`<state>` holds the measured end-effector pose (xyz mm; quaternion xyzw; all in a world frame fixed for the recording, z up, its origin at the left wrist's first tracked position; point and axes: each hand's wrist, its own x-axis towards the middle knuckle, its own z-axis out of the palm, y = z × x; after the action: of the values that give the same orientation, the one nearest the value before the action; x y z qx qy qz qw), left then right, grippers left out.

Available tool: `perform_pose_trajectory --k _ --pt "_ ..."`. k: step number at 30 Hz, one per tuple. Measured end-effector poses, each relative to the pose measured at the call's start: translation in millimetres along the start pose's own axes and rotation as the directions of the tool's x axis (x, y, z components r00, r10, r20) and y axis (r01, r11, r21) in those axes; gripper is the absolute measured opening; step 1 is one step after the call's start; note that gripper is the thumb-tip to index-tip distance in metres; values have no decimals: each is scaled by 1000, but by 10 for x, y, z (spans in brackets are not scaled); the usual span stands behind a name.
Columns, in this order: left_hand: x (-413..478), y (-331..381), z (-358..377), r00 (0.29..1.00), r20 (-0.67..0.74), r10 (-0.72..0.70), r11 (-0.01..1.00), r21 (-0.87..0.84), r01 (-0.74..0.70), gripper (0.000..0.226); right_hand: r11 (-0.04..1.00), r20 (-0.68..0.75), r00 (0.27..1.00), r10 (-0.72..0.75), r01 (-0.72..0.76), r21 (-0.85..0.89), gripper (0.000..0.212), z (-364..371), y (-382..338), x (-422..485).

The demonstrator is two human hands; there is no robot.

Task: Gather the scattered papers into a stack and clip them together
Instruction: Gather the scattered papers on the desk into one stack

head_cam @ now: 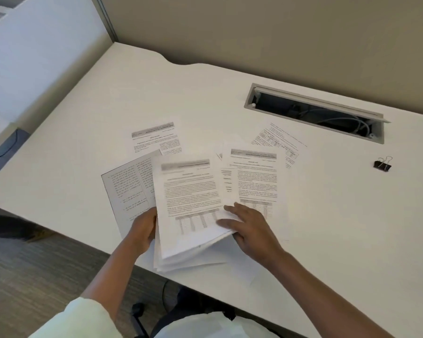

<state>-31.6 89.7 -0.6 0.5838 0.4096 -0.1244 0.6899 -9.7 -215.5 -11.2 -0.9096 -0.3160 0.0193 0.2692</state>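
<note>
Papers (191, 206) part-gathered at desk (327, 215) front edge, few loose sheets twd centre | ur L hand (143, 230) fingers curled on stack's left side | R hand (250, 230) flat, fingers spread on top sheet | binder clip (382, 164) well apart, right side

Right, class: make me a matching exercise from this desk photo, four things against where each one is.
Things:
1. binder clip
2. cable slot
3. left hand
4. right hand

Places:
A. set into the desk near the back wall
B. gripping the left edge of the paper bundle
C. alone on the desk, far right
D. fingers lying on the top sheet

Pairs: 1-C, 2-A, 3-B, 4-D
</note>
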Motion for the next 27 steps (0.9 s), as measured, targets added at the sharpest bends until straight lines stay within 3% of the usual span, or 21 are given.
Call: perform_pose_trajectory --k 4,7,9,11,14,16,22,27 --pt "14 1 -29 999 37 -37 994 -105 41 42 979 174 967 187 -197 42 54 86 -80 13" --pt "14 4 0 998 60 -34 999 18 33 26 919 321 903 285 -353 178 67 20 -147 23" --pt "46 -10 20 997 67 -35 994 107 28 24 843 300 887 352 -439 309 73 -60 -187 40" --pt "72 -10 33 997 64 -37 993 113 30 30 649 269 819 507 -568 506 71 -152 -232 89" --pt "106 -6 24 997 63 -46 995 87 40 34 170 360 567 740 -677 716 52 -146 -218 204" --pt "133 -9 13 995 80 -52 996 79 46 37 45 402 454 795 -705 708 50 -115 -116 247" --pt "169 28 -24 963 269 -27 993 122 -6 49 211 409 487 772 -803 557 33 -79 -53 365" --pt "210 55 -37 938 346 -3 973 216 -77 66 284 351 508 786 -803 525 41 26 -99 499"
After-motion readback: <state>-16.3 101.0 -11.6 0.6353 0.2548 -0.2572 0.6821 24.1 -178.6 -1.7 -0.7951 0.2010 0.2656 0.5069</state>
